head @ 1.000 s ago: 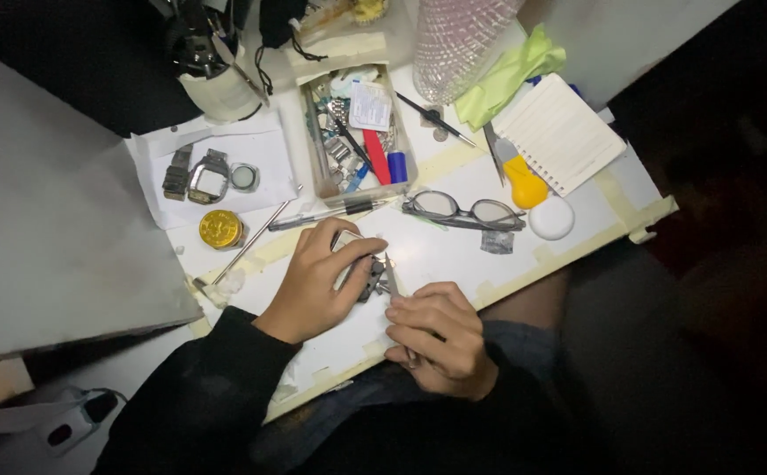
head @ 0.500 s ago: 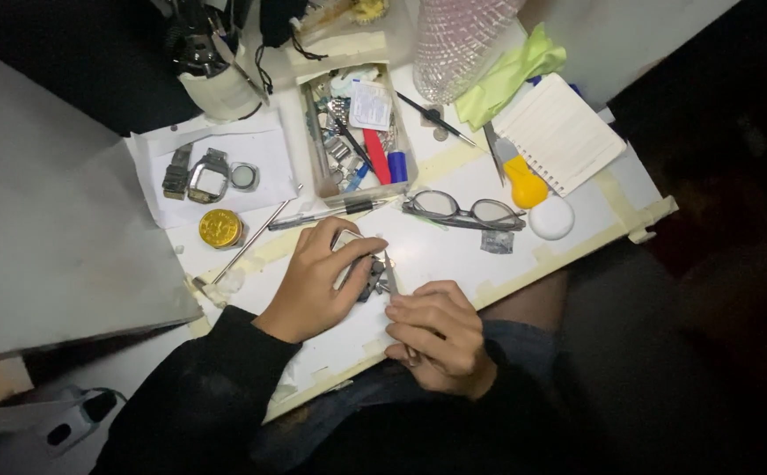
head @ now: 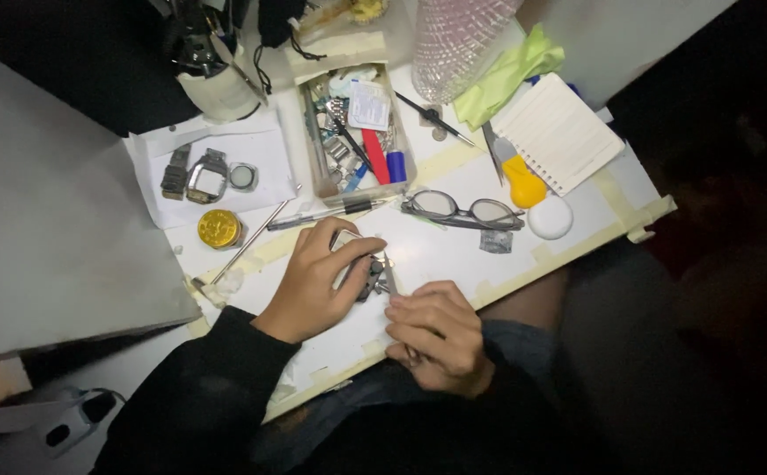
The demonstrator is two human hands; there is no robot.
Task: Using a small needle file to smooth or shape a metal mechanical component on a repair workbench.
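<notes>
My left hand (head: pixel 317 283) presses down on a small metal watch part (head: pixel 368 274) near the front of the white work surface (head: pixel 436 255), fingers curled over it. My right hand (head: pixel 436 334) is closed around a thin metal tool (head: pixel 389 280) whose tip points up to the part. Most of the part is hidden under my left fingers.
Glasses (head: pixel 461 211) lie just behind the hands. A tray of small tools (head: pixel 355 132), a gold round tin (head: pixel 219 229), a watch case with strap pieces (head: pixel 205 176), a pen (head: pixel 322 214), a yellow-handled tool (head: pixel 521 180), a notepad (head: pixel 556 132) and a green cloth (head: pixel 506 75) lie around.
</notes>
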